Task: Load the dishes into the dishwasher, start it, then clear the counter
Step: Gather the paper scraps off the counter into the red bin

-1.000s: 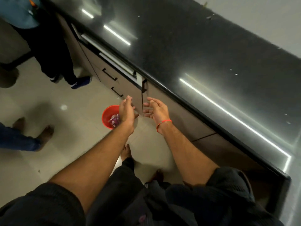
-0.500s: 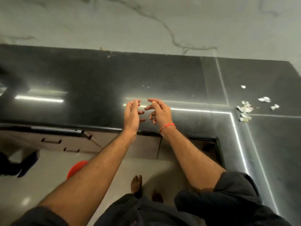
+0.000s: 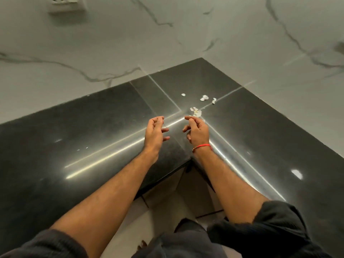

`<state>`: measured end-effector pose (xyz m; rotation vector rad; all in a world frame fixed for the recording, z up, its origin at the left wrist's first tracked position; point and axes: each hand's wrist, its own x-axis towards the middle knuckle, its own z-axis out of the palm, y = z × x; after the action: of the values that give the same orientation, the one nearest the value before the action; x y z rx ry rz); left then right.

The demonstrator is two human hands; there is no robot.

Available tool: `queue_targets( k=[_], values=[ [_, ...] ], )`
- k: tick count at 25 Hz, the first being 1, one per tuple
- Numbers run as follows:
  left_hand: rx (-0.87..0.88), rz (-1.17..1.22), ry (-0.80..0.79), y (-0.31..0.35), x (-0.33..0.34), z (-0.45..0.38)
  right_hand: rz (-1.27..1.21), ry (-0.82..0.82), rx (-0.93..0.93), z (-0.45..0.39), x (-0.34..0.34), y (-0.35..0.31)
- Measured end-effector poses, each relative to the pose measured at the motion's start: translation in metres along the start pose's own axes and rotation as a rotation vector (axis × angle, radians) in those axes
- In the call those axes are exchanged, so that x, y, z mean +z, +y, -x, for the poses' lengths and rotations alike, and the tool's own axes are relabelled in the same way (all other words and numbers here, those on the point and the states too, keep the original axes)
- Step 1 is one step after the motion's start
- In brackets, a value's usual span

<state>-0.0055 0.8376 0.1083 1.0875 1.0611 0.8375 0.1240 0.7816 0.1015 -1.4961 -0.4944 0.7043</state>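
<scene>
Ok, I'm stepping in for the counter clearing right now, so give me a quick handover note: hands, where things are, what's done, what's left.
Left hand: empty, fingers loosely curled, above the black counter.
Right hand: empty, half-open, just short of the scraps.
White scraps: scattered near the counter's inner corner, close to the marble wall.
Done: no dishes on the visible counter; dishwasher is out of view.
Left: gather the scraps and bin them.
</scene>
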Motion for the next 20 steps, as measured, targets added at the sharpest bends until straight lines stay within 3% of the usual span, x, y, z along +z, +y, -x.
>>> queue_targets(
  k=[3, 6, 9, 11, 14, 20],
  values=[
    [-0.02, -0.062, -0.112, -0.013, 0.035, -0.022, 0.021, 0.1, 0.02, -0.023, -0.038, 0.01],
    [-0.04, -0.164, -0.202, -0.033, 0.069, -0.054, 0.33, 0.129, -0.027, -0.052, -0.067, 0.033],
    [-0.063, -0.337, -0.233, -0.058, 0.093, -0.091, 0.791, -0.057, -0.101, -0.085, -0.083, 0.06],
    [-0.113, -0.431, -0.227, -0.067, 0.106, -0.112, 0.936, -0.188, -0.147, -0.105, -0.086, 0.076],
    [-0.207, -0.413, -0.166, -0.072, 0.117, -0.136, 0.985, -0.234, -0.235, -0.124, -0.075, 0.087],
    [-0.184, -0.351, -0.227, -0.052, 0.151, -0.2, 0.953, -0.248, -0.305, -0.209, -0.05, 0.071]
  ],
)
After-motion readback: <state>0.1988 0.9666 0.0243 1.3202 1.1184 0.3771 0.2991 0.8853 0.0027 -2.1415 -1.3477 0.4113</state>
